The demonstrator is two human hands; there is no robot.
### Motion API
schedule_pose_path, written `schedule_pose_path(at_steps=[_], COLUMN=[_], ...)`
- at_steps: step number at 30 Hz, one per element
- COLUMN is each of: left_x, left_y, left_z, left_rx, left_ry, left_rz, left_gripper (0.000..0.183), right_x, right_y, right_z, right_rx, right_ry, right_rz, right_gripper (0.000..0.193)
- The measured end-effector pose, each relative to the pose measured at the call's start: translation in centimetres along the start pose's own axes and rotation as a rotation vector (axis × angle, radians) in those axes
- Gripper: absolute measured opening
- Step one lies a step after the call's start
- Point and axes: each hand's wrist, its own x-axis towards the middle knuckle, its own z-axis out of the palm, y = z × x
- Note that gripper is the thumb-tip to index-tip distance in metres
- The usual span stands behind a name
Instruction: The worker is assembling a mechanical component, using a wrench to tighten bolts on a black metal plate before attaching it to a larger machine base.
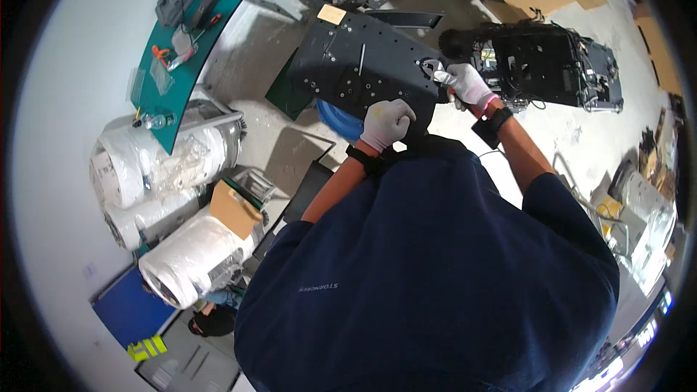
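Note:
A flat black panel (337,65) with several holes and small fittings lies in front of me. My left hand (387,125), in a white glove, is closed with curled fingers at the panel's near edge. Whatever those fingers may hold is hidden. Toward the panel's right end, my right hand (468,86), also gloved, has its fingers bent around a small tool with red and metal parts, whose kind I cannot make out. Its fingertips reach over the panel's right corner, by a round fitting. A slim light rod (361,59) lies on the panel, and a small tan block (332,14) sits at its far corner.
Right of the panel stands a black machine frame (544,65) with cables. A blue round object (339,122) shows below the panel. At left is a green-topped table (190,76) with tools and a bottle, above plastic-wrapped white cylinders (196,254). Another person (214,319) is at lower left.

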Motion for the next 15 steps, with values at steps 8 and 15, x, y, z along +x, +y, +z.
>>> schedule_pose_path(at_steps=[8, 15], left_x=[-0.2, -0.2], left_y=[0.8, 1.3], left_z=[0.6, 0.9], left_rx=[0.14, 0.179], left_ry=[0.174, 0.238], left_rz=[-0.035, -0.089], left_gripper=[0.016, 0.017], right_x=[3.2, 6.4], right_y=[-5.5, -10.2], right_z=[-5.5, -6.9], right_rx=[-0.457, -0.793], right_ry=[-0.376, -0.599], right_rz=[-0.089, -0.267], right_gripper=[0.047, 0.033])
